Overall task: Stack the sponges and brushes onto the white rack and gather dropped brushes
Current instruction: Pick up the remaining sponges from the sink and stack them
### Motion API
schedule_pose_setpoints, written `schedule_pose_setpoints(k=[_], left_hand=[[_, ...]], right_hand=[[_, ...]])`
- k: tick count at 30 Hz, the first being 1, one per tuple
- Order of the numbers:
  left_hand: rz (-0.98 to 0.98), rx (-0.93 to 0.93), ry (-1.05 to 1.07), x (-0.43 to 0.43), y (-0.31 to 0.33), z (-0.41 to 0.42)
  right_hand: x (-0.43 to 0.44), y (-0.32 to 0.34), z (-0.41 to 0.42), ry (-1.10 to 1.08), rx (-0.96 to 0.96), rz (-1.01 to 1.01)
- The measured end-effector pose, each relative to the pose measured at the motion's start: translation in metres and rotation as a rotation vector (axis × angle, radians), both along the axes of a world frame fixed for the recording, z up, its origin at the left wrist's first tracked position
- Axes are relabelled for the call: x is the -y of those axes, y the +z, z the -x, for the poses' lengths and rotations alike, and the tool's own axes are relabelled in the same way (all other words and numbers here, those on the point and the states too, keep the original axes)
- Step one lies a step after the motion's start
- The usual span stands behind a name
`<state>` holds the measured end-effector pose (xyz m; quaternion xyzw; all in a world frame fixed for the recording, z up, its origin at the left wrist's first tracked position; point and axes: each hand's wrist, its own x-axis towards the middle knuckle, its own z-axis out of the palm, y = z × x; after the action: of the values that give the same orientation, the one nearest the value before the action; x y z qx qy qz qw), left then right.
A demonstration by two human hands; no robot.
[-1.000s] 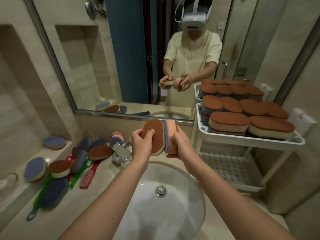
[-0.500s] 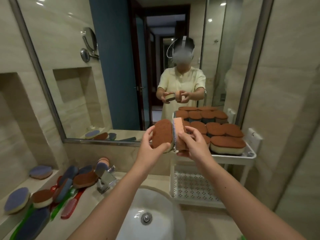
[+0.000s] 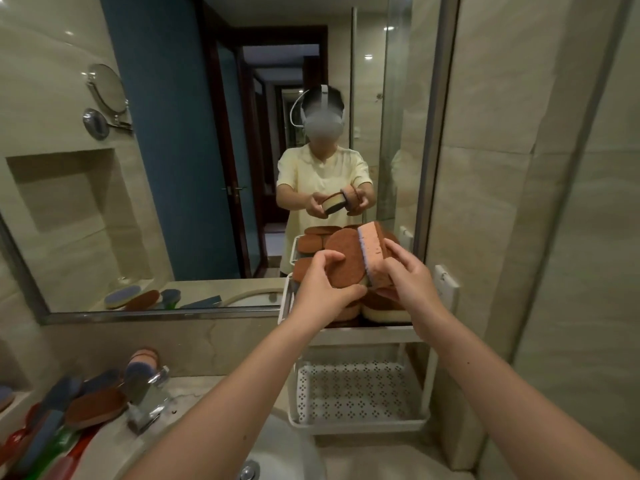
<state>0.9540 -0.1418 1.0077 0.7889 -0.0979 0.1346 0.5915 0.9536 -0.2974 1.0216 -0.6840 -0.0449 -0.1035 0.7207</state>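
Observation:
My left hand grips a brown-topped oval sponge, held on edge. My right hand grips a second sponge with a peach body and a pale purple side, pressed against the first. Both sponges hang just over the top shelf of the white rack, where several brown-topped sponges lie stacked. The rack's lower perforated shelf holds nothing. More sponges and brushes lie on the counter at the lower left.
A chrome tap stands beside the white basin. A wide mirror covers the wall ahead and shows a person holding the two sponges. A tiled wall rises close on the right of the rack.
Both hands have carried the two sponges up and right, from over the basin to above the rack's top shelf. The view has lifted, so the counter pile sits lower left.

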Motion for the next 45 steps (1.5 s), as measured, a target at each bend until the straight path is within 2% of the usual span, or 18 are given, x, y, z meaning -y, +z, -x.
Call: schedule_pose_setpoints(k=[8, 18, 26, 32, 41, 45], left_hand=[[-0.097, -0.040, -0.044, 0.030, 0.011, -0.050], [-0.180, -0.033, 0.103, 0.051, 0.004, -0.083], [-0.368, -0.057, 0.251, 0.054, -0.004, -0.089], [-0.447, -0.066, 0.265, 0.060, -0.007, -0.088], [-0.513, -0.069, 0.278, 0.065, -0.011, -0.088], [-0.479, -0.068, 0.239, 0.059, -0.010, -0.084]], right_hand=[[0.039, 0.003, -0.040, -0.085, 0.008, 0.065], [0.058, -0.012, -0.081, -0.205, -0.004, 0.173], [0.069, -0.029, -0.091, -0.401, 0.008, 0.638], [0.066, -0.032, -0.090, -0.422, -0.014, 0.775], [0.062, -0.033, -0.090, -0.413, -0.067, 0.829], [0.059, -0.036, -0.085, -0.379, -0.014, 0.811]])
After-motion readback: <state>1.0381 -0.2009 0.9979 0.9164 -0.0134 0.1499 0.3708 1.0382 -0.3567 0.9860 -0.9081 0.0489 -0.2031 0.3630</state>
